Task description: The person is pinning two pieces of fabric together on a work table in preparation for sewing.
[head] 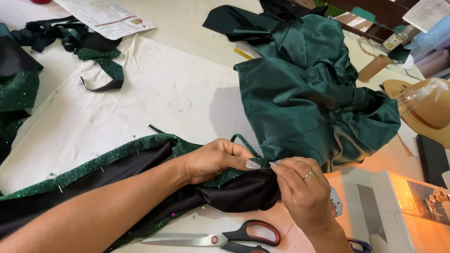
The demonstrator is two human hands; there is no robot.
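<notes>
The left hand [214,160] is pinching the glittery green fabric strip with black lining [127,159] near the front edge of the white cloth-covered table [159,90]; the right hand [302,190] is closing its fingertips [275,164] on the same strip's end; black-and-red-handled scissors [227,243] are lying just in front; a heap of dark green satin [311,95] is sitting behind, towards the right edge

Both hands [263,179] pinching green glitter fabric [128,154]; scissors [227,243] just beside
</notes>
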